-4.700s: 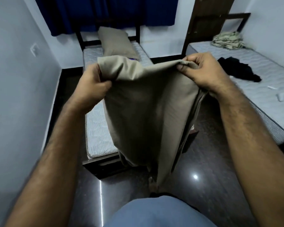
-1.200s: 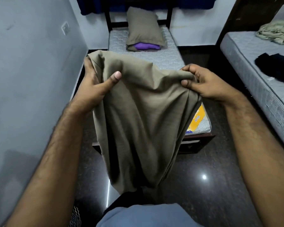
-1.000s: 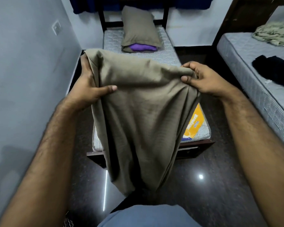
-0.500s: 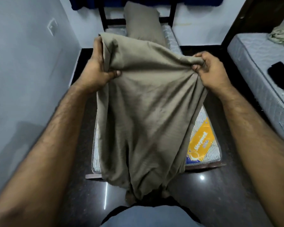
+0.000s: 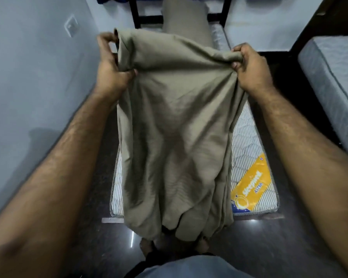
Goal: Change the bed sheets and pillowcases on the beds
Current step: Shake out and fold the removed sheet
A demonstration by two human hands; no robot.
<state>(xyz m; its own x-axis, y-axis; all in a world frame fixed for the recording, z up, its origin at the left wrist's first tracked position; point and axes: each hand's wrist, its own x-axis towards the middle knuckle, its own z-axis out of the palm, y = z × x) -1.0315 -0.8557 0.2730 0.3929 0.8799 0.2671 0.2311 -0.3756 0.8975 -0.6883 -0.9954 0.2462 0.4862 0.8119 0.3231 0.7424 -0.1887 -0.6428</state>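
**Khaki bed sheet held up over the foot of the bed**

Khaki-grey cloth, a folded bed sheet [image 5: 175, 133], hangs in front of the person and covers most of the middle of the view. The left hand [image 5: 111, 67] grips the top left corner of the sheet, with the thumb pressed on the front of the cloth and the fingers curled around the edge. The right hand [image 5: 249, 67] pinches a bunched part of the top edge on the other side, its fingers closed tight on the fabric. Both hands are raised and well apart, so the top edge is stretched between them. The lower end of the sheet hangs down near the person's bare feet [image 5: 147, 244] on the dark shiny floor [image 5: 269, 241].

Behind the sheet stands a narrow bed with a bare striped mattress [image 5: 247, 141]. A yellow and blue brand label [image 5: 251, 187] lies on its near right corner. At the far end of this mattress a pillow [image 5: 185, 21] in a similar khaki case leans against the dark headboard [image 5: 147, 17]. On the right there is a second bed with a grey quilted mattress [image 5: 333, 71]. A pale wall [image 5: 32, 73] with a switch plate [image 5: 70, 26] is on the left.
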